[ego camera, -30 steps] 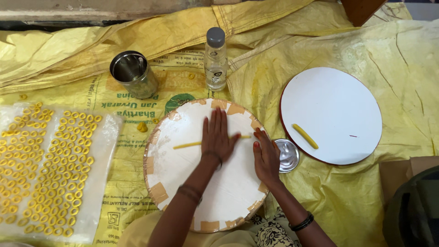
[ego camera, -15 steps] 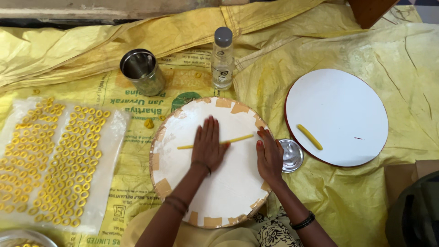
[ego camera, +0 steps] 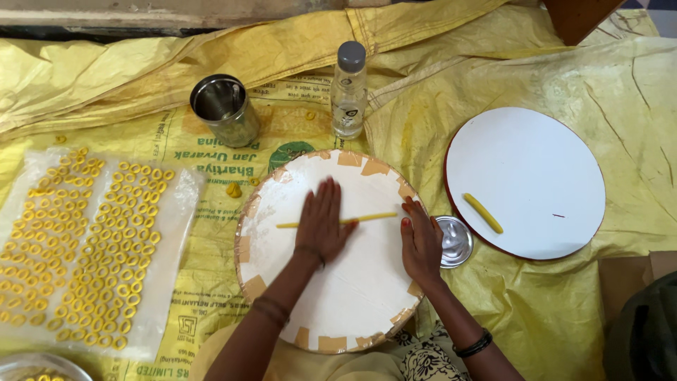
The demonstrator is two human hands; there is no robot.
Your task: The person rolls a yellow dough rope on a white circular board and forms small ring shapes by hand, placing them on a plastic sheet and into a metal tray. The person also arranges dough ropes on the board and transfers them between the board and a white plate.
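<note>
Left hand flat, fingers spread, pressing thin yellow dough rope on round white taped board; right hand flat, steadying board rim.

Home floor workspace, sacks (yellow), dough rings

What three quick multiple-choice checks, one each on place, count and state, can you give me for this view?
1. Where does the thin dough strip lie?
A. On the near round board
B. In the steel cup
C. On the plastic sheet

2. How many dough pieces lie on the far white board?
A. None
B. One
C. Three

3. How is the left hand placed?
A. Flat on the strip
B. Gripping the bottle
C. Raised in the air

Key: 1 A, the strip crosses that board; 2 B, a single short piece lies there; 3 A, palm down with spread fingers covering the strip.
</note>
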